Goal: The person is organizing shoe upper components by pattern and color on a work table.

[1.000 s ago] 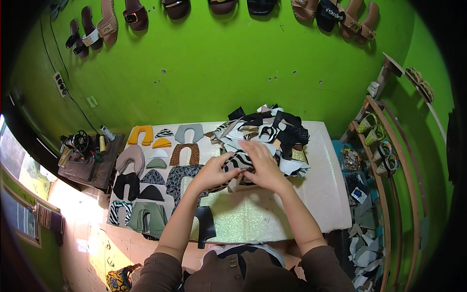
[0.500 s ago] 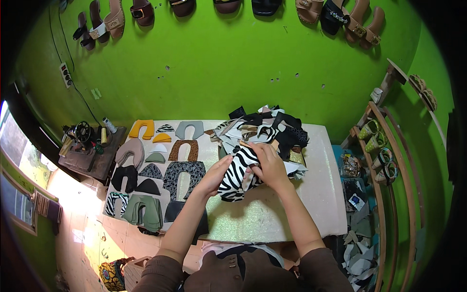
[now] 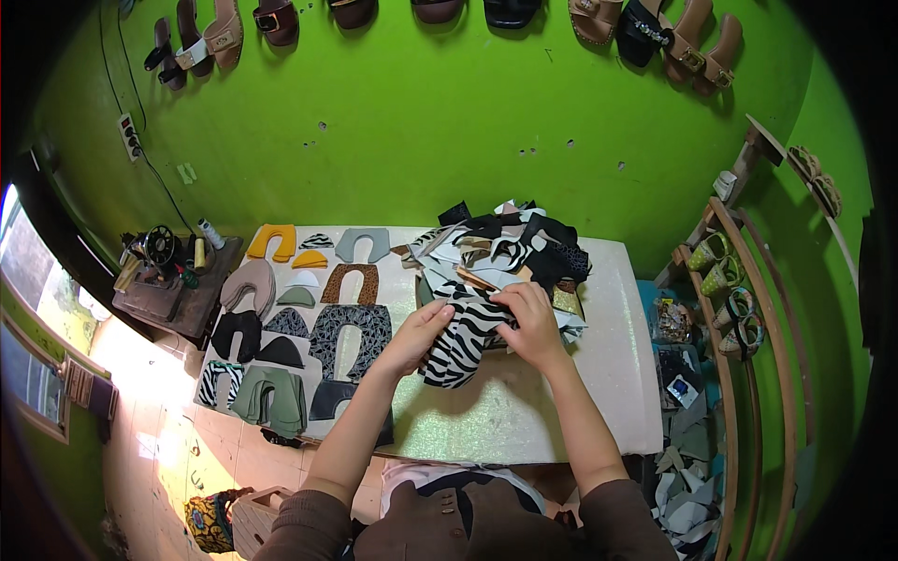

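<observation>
"What's around the scrap heap [image 3: 554, 232]?"

"Left hand [image 3: 417, 338] and right hand [image 3: 530, 323] pinch zebra-print material [image 3: 460, 338] before it, partly hiding its near edge (layers I can't count). I see, leftward, one leopard-print U-shape [image 3: 351, 271]; farther left, one sewing machine [image 3: 161, 246]."

Head-worn fisheye — looking steeply down.

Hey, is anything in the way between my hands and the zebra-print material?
Nothing visible: your left hand and right hand both hold the zebra-print material directly, at its opposite sides. The scrap pile lies beyond it.
</observation>
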